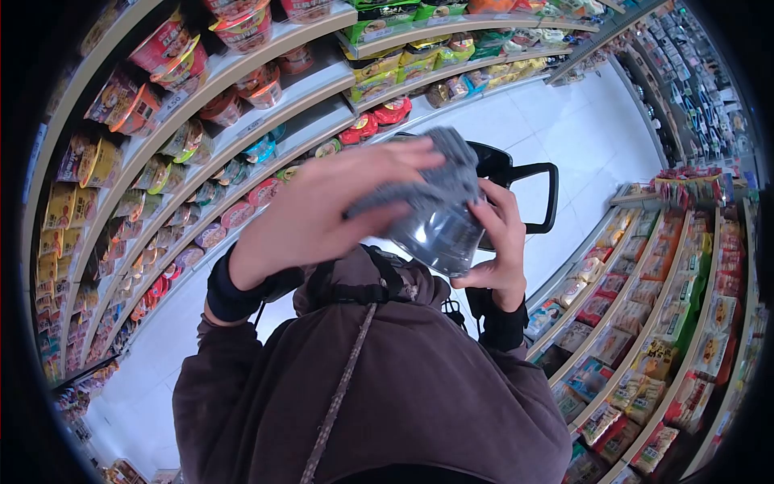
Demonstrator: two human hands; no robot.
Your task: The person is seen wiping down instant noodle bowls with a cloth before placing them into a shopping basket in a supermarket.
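Packet (442,222), one, grey, left hand (318,211) clasping its top, right hand (501,242) gripping its side

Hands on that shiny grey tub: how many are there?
2. The left hand presses a grey knitted cloth on top; the right hand grips the shiny grey plastic tub from the side. No others visible.
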